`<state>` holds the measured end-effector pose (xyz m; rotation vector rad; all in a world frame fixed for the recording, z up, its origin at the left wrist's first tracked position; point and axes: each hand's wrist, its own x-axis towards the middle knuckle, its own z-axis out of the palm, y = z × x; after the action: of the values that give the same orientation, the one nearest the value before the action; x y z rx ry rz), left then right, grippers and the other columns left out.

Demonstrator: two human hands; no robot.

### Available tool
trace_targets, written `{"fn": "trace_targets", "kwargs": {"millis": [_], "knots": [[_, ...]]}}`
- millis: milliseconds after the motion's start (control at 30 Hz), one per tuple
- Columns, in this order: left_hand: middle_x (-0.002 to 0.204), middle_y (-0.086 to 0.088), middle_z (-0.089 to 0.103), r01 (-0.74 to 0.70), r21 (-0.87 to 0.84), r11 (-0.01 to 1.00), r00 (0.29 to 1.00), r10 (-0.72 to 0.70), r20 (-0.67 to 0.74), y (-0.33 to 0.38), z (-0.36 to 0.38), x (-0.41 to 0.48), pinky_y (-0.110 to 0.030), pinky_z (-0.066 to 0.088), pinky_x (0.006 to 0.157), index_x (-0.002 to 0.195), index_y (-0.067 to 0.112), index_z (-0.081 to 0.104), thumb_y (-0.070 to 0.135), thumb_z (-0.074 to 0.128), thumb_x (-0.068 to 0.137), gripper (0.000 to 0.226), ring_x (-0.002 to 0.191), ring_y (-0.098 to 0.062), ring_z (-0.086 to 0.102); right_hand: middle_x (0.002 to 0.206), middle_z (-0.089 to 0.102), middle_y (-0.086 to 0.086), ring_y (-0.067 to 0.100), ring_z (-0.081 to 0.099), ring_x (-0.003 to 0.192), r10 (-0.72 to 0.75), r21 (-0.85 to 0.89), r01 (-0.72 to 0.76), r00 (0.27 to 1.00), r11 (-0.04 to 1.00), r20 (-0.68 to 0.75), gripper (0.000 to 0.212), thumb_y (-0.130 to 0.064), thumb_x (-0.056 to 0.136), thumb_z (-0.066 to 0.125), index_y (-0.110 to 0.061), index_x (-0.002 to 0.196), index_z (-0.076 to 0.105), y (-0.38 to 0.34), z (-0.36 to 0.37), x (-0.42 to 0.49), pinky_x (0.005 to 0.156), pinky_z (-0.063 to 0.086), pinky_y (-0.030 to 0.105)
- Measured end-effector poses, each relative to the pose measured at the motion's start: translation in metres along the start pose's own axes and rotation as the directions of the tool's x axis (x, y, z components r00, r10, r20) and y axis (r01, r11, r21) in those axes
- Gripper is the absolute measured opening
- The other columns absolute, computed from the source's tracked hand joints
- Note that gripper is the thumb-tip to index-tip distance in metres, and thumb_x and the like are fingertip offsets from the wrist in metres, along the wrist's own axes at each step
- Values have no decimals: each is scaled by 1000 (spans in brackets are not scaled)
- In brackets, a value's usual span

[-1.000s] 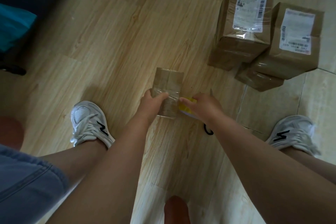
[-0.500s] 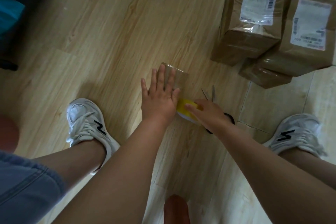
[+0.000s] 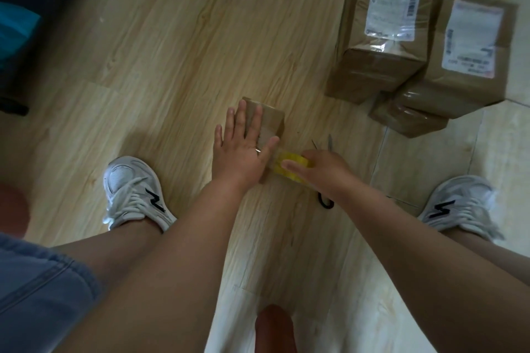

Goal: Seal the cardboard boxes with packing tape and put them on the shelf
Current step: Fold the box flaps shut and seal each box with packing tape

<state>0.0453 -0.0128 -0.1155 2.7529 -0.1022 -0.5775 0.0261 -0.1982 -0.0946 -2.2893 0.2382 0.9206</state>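
A small brown cardboard box lies on the wooden floor between my feet. My left hand lies flat on its top with straight, spread fingers, pressing down. Just right of the box, my right hand grips a yellow roll of clear packing tape, and a strip of tape runs from the roll onto the box. Scissors lie on the floor under my right hand, blades poking out beyond it and a black handle loop showing below my wrist.
Three taped cardboard boxes stand at the upper right: a tall one with a label, another labelled one and a flat one beneath. My white sneakers flank the work spot. Dark furniture fills the upper left.
My left hand went from gripping the box's near end to lying flat on top of it. My right hand with the tape roll shifted slightly to the right.
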Motion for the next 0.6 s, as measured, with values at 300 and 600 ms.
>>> {"fn": "trace_targets", "kwargs": {"millis": [300,600], "knots": [[163,-4,9,203,-482,852,978,-201,58,-14,-23,8,-46,32,116,148,61,15,65,74,74,95,148,-29,22,79,61,-10,6,60,75,-140,-23,140,990,990,34,21,-50,94,61,-30,99,59,-8,-9,-13,59,42,26],[141,-5,37,188,-506,842,977,-213,9,-15,-27,7,-34,44,99,148,57,25,52,79,76,90,128,-23,47,72,60,-3,14,58,68,-82,-217,64,994,974,-77,41,-64,89,59,-25,77,58,-14,-18,-5,55,39,29]]}}
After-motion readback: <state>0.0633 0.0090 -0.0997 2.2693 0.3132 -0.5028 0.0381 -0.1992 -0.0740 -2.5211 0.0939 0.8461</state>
